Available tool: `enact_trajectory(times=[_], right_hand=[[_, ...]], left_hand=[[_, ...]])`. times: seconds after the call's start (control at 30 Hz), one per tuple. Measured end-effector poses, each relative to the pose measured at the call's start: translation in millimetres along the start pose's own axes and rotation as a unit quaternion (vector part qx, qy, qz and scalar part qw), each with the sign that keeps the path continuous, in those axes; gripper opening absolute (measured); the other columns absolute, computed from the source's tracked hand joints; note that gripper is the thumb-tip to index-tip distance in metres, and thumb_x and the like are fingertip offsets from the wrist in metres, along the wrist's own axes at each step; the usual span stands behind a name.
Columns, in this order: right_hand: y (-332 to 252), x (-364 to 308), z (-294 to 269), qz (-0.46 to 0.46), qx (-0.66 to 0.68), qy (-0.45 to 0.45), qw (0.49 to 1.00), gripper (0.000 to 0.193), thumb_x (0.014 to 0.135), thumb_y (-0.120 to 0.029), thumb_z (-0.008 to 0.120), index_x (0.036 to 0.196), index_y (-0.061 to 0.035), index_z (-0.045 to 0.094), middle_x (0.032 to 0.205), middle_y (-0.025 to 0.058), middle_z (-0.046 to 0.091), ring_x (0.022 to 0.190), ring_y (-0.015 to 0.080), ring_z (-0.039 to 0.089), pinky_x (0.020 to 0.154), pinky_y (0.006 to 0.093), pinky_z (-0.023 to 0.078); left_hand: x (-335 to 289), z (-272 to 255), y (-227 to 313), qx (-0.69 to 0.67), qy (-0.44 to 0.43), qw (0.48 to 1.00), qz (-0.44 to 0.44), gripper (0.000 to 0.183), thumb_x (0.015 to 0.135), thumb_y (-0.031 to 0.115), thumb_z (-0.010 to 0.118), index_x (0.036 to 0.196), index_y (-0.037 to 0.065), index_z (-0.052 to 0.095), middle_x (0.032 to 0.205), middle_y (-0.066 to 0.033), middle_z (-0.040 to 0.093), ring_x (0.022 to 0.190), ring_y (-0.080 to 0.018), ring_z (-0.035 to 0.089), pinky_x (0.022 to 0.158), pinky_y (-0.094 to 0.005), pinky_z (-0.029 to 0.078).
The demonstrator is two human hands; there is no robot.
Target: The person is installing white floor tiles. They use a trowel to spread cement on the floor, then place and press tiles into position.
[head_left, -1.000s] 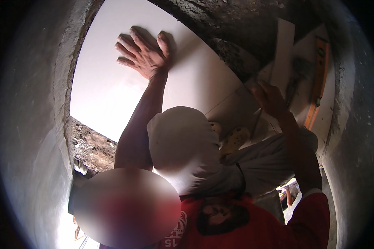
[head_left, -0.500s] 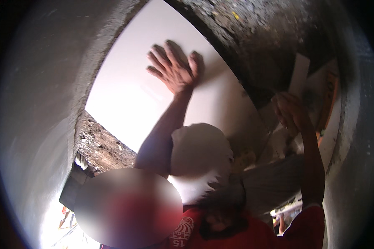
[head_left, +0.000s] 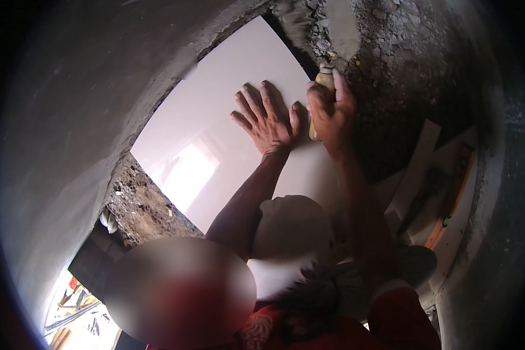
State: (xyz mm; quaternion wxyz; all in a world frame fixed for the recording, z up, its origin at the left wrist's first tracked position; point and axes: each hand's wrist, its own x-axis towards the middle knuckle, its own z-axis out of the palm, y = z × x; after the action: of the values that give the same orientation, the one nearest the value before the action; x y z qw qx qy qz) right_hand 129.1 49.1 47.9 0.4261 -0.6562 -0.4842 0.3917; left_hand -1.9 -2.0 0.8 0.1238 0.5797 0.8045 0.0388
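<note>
On my remote view, the pale tile (head_left: pixel 210 125) at upper centre looks smooth and glossy, mirroring bright light. I read the tool handle (head_left: pixel 325 80), upper right of centre, as wood. Rubble (head_left: pixel 391 52) at upper right is rough and matt; the left wall (head_left: pixel 70 116), smooth cement. Trousers (head_left: pixel 291 227) and red sleeve (head_left: pixel 399 318), lower frame, are cloth.

Building site, an unfinished room
Grey plastered walls (head_left: pixel 58 157), loose rubble (head_left: pixel 405 49) alongside a large glossy white floor tile (head_left: pixel 216 116), and an orange spirit level (head_left: pixel 457 194) show it.
</note>
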Motion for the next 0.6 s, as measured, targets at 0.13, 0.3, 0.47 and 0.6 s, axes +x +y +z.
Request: enact_trajectory(times=[0.13,0.3,0.47,0.6], right_hand=[[19.6,-2.3,-33.0,-0.1,-0.019,-0.024,0.994,0.042,0.099,-0.015,0.067,0.138,-0.003,0.058,0.092,0.0047,0.063,0.076,0.0118,0.057,0.068,0.0299,0.05],[21.5,-5.5,-74.4,-0.03,-0.159,-0.14,0.977,0.039,0.098,-0.018,0.069,0.132,-0.0007,0.063,0.072,0.0013,0.063,0.063,0.0062,0.059,0.061,0.0265,0.049],[13.8,-26.7,-49.1,-0.076,-0.172,-0.224,0.956,0.041,0.096,-0.022,0.071,0.128,0.0035,0.063,0.074,0.0104,0.067,0.069,0.0131,0.069,0.065,0.0341,0.056],[-3.4,-30.1,-20.4,-0.042,-0.218,-0.179,0.959,0.041,0.096,-0.023,0.068,0.124,0.0064,0.063,0.082,0.0205,0.07,0.082,0.0287,0.074,0.074,0.0457,0.06]], left_hand=[[-2.2,0.3,1.5,-0.02,0.01,1.0,0.006,0.093,0.092,0.066,0.048,0.165,0.011,0.027,0.173,-0.0244,0.009,0.161,-0.0451,-0.001,0.123,-0.0701,-0.003],[-0.3,2.5,3.3,-0.003,0.01,1.0,0.003,0.093,0.092,0.065,0.05,0.165,0.012,0.027,0.174,-0.0242,0.008,0.161,-0.0453,-0.001,0.123,-0.0707,-0.003],[0.6,2.4,2.5,-0.007,0.019,1.0,0.008,0.094,0.092,0.066,0.051,0.166,0.013,0.025,0.174,-0.0242,0.007,0.161,-0.0457,-0.001,0.123,-0.0713,-0.003],[0.0,3.5,2.1,-0.021,-0.005,1.0,-0.01,0.096,0.091,0.066,0.053,0.167,0.015,0.023,0.174,-0.0234,0.006,0.161,-0.0455,-0.003,0.123,-0.0713,-0.004]])
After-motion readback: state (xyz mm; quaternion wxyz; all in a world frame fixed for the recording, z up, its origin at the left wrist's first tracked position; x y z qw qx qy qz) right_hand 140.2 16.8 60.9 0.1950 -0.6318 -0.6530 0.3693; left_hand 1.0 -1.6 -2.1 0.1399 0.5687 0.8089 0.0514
